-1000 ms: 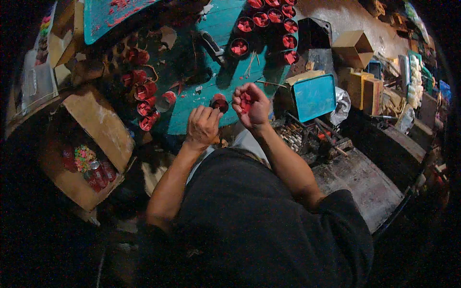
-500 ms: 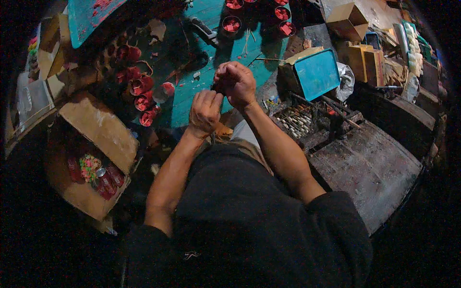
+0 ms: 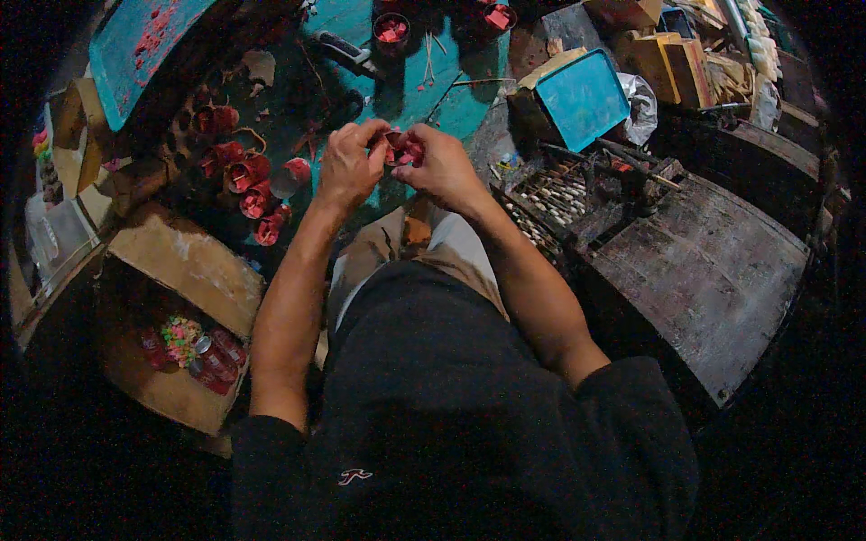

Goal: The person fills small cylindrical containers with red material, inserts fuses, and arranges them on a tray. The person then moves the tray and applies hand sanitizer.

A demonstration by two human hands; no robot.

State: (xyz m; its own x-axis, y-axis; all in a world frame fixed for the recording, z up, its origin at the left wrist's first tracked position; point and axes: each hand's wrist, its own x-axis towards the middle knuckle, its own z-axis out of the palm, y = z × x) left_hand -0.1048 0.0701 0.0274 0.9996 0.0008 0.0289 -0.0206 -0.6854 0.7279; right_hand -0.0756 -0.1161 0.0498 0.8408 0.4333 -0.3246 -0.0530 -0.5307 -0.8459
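Note:
Above the teal table (image 3: 431,65), both hands meet at a small round cup of red pieces (image 3: 403,151). My right hand (image 3: 444,167) is closed round its right side. At the opposite rim, my left hand (image 3: 350,164) has its fingers bent in a pinch. The fingers hide most of the cup, and whatever else the left fingertips may hold cannot be made out. Another cup of red chunks (image 3: 391,31) stands beyond the hands, and a further cup (image 3: 498,16) is to its right. A row of red cup-like pieces (image 3: 245,173) lies left of my left hand.
A dark-handled tool (image 3: 347,52) and thin sticks (image 3: 429,61) lie on the table. To the right are a blue tray (image 3: 583,99), a rack of pale-tipped sticks (image 3: 564,203) and a grey board (image 3: 704,270). An open cardboard box (image 3: 194,261) with bottles is at left.
My hands have drawn apart and turned, and the cup with red pieces now shows between them. The view has shifted, so the far cups sit higher and further left.

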